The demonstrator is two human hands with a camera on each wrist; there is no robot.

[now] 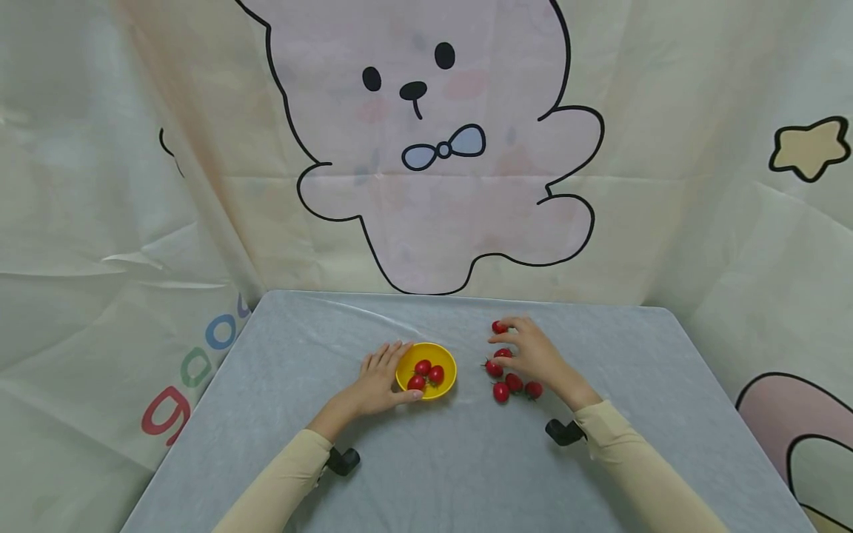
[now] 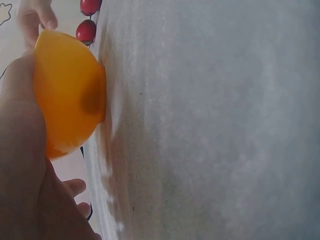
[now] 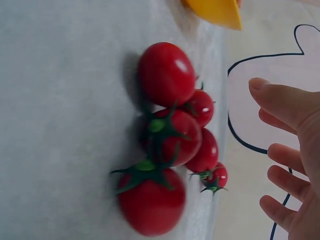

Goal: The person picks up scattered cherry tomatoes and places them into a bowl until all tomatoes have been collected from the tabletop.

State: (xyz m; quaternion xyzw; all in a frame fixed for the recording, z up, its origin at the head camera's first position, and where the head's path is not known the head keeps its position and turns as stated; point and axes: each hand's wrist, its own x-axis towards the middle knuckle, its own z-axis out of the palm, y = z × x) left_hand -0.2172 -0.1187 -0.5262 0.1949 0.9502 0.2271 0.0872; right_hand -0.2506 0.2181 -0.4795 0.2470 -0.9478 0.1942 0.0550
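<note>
A small yellow bowl [image 1: 449, 386] holds several red cherry tomatoes [image 1: 436, 374] at mid-table. My left hand [image 1: 376, 385] rests against its left side, fingers extended along the wall and thumb at the near rim. In the left wrist view the bowl [image 2: 67, 95] stands upright on its foot, its inside hidden. My right hand [image 1: 533, 354] hovers over a loose cluster of cherry tomatoes [image 1: 500, 392] to the right of the bowl. Its fingers are spread and hold nothing in the right wrist view, beside the tomatoes [image 3: 166, 74], some with green stems.
A grey cloth covers the table [image 1: 466, 474]. One cherry tomato [image 1: 498, 326] lies at the far end of the cluster, near the right fingertips. Behind the table hangs a curtain [image 1: 253, 244] with a cartoon bear. A black wrist mount [image 1: 565, 432] is on each forearm.
</note>
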